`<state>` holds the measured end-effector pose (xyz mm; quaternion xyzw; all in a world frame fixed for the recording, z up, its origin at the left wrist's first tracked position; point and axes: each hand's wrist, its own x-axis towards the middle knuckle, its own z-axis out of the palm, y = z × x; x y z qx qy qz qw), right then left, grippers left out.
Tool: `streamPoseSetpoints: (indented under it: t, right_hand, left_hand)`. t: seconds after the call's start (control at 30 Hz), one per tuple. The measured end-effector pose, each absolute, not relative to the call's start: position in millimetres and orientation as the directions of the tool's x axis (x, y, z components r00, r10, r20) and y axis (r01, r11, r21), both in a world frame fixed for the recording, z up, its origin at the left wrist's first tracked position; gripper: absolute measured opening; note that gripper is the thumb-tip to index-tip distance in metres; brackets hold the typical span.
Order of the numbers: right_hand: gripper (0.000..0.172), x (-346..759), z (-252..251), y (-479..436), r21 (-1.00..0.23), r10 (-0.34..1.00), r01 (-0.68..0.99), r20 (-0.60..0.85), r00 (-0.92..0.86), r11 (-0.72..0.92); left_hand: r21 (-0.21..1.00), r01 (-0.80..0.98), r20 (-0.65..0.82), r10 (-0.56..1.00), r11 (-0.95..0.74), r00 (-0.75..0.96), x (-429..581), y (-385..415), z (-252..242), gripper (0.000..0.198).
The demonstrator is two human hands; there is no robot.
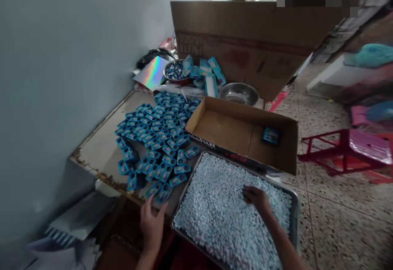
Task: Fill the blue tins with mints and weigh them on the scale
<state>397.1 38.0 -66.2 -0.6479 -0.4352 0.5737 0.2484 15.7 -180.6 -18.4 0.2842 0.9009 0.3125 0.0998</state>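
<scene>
My left hand [152, 218] is at the front edge of the table, thumb and fingers apart. Its fingertips reach the nearest of many small blue boxes [164, 191], each with a dark round opening on top; whether they touch is unclear. My right hand [257, 198] is low over a metal tray [296, 216] filled with small whitish pieces [215, 204]. Its fingers are curled together at the surface of the pieces, and whatever they hold is hidden. Behind the tray, a shallow cardboard box [230, 128] contains one dark blue pack [271, 135].
A large upright cardboard panel [260, 36] stands at the back. Before it are an empty steel bowl [239, 94], a bowl of blue-and-white bits [176, 71] and several blue cartons [211, 71]. A pink stool [368, 145] stands on the floor at right. A wall borders the left.
</scene>
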Motion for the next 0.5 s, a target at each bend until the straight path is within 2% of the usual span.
streamPoseSetpoints:
  t: [0.07, 0.13, 0.2, 0.27, 0.33, 0.37, 0.43, 0.5]
  right_hand:
    - [0.033, 373, -75, 36, -0.814, 0.827, 0.206, -0.561, -0.033, -0.544]
    - [0.039, 362, -82, 33, -0.804, 0.809, 0.125, -0.588, -0.023, -0.581]
    - [0.047, 363, -86, 28, -0.788, 0.789, 0.042, -0.614, -0.011, -0.614]
    - [0.053, 370, -87, 20, -0.773, 0.773, -0.030, -0.635, 0.003, -0.634]
    - [0.056, 376, -85, 7, -0.761, 0.763, -0.087, -0.646, 0.014, -0.643]
    - [0.056, 379, -83, -1, -0.756, 0.759, -0.108, -0.651, 0.018, -0.645]
    - [0.053, 381, -79, -20, -0.746, 0.752, -0.137, -0.659, 0.019, -0.651]
    - [0.050, 379, -73, -40, -0.736, 0.744, -0.166, -0.668, 0.021, -0.656]
  left_hand:
    - [0.568, 0.601, 0.106, 0.675, 0.562, -0.730, 11, -170, 15, 0.039]
    - [0.565, 0.725, 0.190, 0.793, 0.394, -0.579, 7, -124, 44, 0.024]
    - [0.614, 0.776, 0.220, 0.912, 0.148, -0.348, 19, -40, 60, 0.014]
    - [0.650, 0.757, 0.224, 0.969, -0.067, -0.106, 58, 67, 61, 0.013]
    - [0.693, 0.693, 0.157, 0.980, -0.197, 0.122, 121, 172, 49, 0.017]
    - [0.723, 0.659, 0.098, 0.975, -0.207, 0.199, 157, 218, 39, 0.023]
    - [0.764, 0.626, -0.007, 0.968, -0.157, 0.251, 224, 291, 16, 0.047]
    - [0.782, 0.606, -0.030, 0.963, -0.144, 0.267, 277, 336, -10, 0.064]
